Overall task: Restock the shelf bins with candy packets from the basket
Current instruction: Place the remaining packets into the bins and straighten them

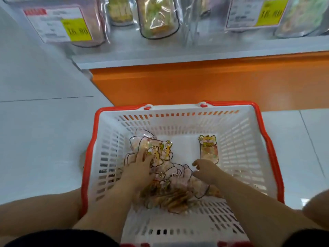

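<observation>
My left hand (137, 168) lies on the packet heap (169, 175), grip unclear; my right hand (204, 171), loosely curled and empty, sits just short of the lone packet (208, 147), which runs lengthwise away from it.

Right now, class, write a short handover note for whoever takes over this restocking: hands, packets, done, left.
Left hand lies on the pile of candy packets in the basket; grip unclear.
Right hand open, holding nothing, near the lone packet.
Shelf bins above already hold some packets.
Left to do: move every basket packet into the bins.
</observation>
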Demonstrator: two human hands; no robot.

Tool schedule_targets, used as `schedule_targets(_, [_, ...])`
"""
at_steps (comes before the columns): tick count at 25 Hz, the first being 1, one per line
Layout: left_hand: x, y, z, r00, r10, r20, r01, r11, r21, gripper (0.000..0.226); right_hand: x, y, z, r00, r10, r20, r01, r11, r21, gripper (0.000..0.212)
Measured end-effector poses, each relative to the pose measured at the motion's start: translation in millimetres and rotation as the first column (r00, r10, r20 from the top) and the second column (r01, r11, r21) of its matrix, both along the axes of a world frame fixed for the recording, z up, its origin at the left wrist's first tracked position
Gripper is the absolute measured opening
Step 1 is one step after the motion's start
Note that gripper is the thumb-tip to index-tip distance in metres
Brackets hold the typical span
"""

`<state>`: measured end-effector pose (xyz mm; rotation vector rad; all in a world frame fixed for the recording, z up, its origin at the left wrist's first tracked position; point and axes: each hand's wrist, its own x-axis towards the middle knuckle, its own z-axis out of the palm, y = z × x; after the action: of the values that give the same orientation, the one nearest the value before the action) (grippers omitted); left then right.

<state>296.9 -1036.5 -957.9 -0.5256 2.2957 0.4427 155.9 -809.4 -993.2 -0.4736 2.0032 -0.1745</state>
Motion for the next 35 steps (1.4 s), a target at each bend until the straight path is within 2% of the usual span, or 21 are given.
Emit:
schedule_targets(2, [1.3,3.0,1.9,1.000,0.017,-0.017,-0.017,1.000,-0.004,0.070,4.2,-2.8,-9.6,0.991,-0.116,0.061,0.115,0.993,0.021,0.061])
schedule_targets(4, [2.7,4.1,-0.3,0.999,0.012,-0.043,-0.013,1.000,-0.021,0.070,11.5,-6.7,-16.6,0.963,-0.220,0.153,0.217,0.975,0.039,0.093])
schedule_targets(6, [4.2,5.4,-5.9,0.998,0.018,-0.064,-0.021,0.999,-0.047,0.067,14.7,-14.4,-19.2,0.971,-0.138,0.194,0.127,0.990,0.069,0.128])
schedule_targets(7, [5.3,6.0,-8.9,0.996,0.030,-0.086,-0.036,0.997,-0.067,0.066,15.5,-16.5,-21.2,0.979,-0.041,0.201,0.026,0.997,0.078,0.131])
schedule_targets(8, [6.0,6.8,-11.0,0.993,0.041,-0.111,-0.051,0.995,-0.084,0.065,15.8,-19.3,-19.5,0.978,0.045,0.201,-0.061,0.995,0.073,0.123])
schedule_targets(9, [6.3,7.3,-12.7,0.990,0.047,-0.131,-0.060,0.994,-0.094,0.065,15.9,-21.9,-19.1,0.977,0.102,0.186,-0.113,0.992,0.049,0.107])
schedule_targets(11, [7.2,7.9,-14.3,0.986,0.055,-0.155,-0.069,0.994,-0.086,0.064,18.3,-30.3,-16.5,0.979,0.154,0.137,-0.150,0.988,-0.035,0.076])
schedule_targets(15, [8.9,6.5,-11.4,0.980,0.066,-0.186,-0.081,0.994,-0.072,0.062,34.1,-42.1,-14.3,0.969,0.232,0.086,-0.220,0.967,-0.130,0.071])
schedule_targets(18, [5.0,6.2,-5.6,0.973,0.116,-0.199,-0.128,0.991,-0.047,0.060,31.2,-42.0,-7.8,0.955,0.291,-0.063,-0.298,0.943,-0.149,0.043])
schedule_targets(21, [1.5,7.0,-0.9,0.953,0.207,-0.221,-0.208,0.978,0.020,0.060,11.5,-35.2,9.3,0.954,0.244,-0.174,-0.277,0.940,-0.199,0.024])
schedule_targets(23, [-1.1,8.1,4.0,0.943,0.242,-0.228,-0.236,0.970,0.054,0.062,-15.2,-24.4,29.6,0.968,0.150,-0.201,-0.192,0.958,-0.211,0.013])
schedule_targets(25, [-5.2,10.3,14.4,0.949,0.217,-0.229,-0.211,0.976,0.052,0.058,-41.9,-9.8,56.0,0.978,0.020,-0.209,-0.076,0.962,-0.261,0.012])
schedule_targets(27, [-15.6,12.8,35.6,0.937,0.221,-0.272,-0.207,0.975,0.079,0.056,-60.8,1.6,85.6,0.974,0.002,-0.224,-0.072,0.951,-0.302,0.019])
schedule_targets(29, [-30.5,13.0,62.2,0.906,0.225,-0.358,-0.204,0.974,0.098,0.060,-68.2,4.6,116.4,0.972,0.049,-0.230,-0.126,0.934,-0.333,0.020])
schedule_targets(31, [-46.5,14.2,96.3,0.856,0.164,-0.490,-0.143,0.987,0.080,0.068,-67.5,2.1,152.7,0.966,0.096,-0.240,-0.182,0.912,-0.368,0.020])
schedule_targets(33, [-60.2,16.8,136.5,0.774,0.153,-0.614,-0.103,0.988,0.116,0.078,-65.4,-1.3,193.4,0.932,0.168,-0.322,-0.286,0.886,-0.365,0.024])
schedule_targets(35, [-69.9,13.3,179.9,0.713,0.176,-0.678,-0.064,0.980,0.187,0.083,-63.8,-3.5,238.0,0.881,0.224,-0.416,-0.386,0.848,-0.362,0.023])
